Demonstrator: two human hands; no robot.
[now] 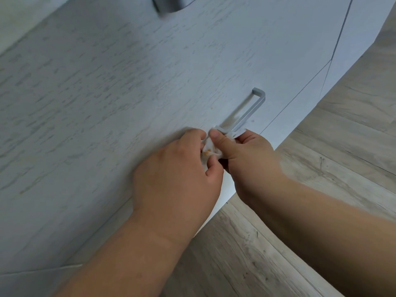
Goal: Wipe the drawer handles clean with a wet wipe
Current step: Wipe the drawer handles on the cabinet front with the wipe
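Both hands: left hand point(177, 168), right hand point(248, 155) pinch wipe point(211, 147) at handle point(246, 113).

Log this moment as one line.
left hand: holds wet wipe | right hand: pinches wipe on drawer handle near end | wipe: orange-stained

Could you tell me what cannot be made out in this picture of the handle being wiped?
- Head view: the near end of the drawer handle is hidden by the wet wipe and both hands.
- Most of the wipe is covered by the left hand and right hand, so its full size and soiling are unclear.
- A second handle is cut off by the top edge and blurred.
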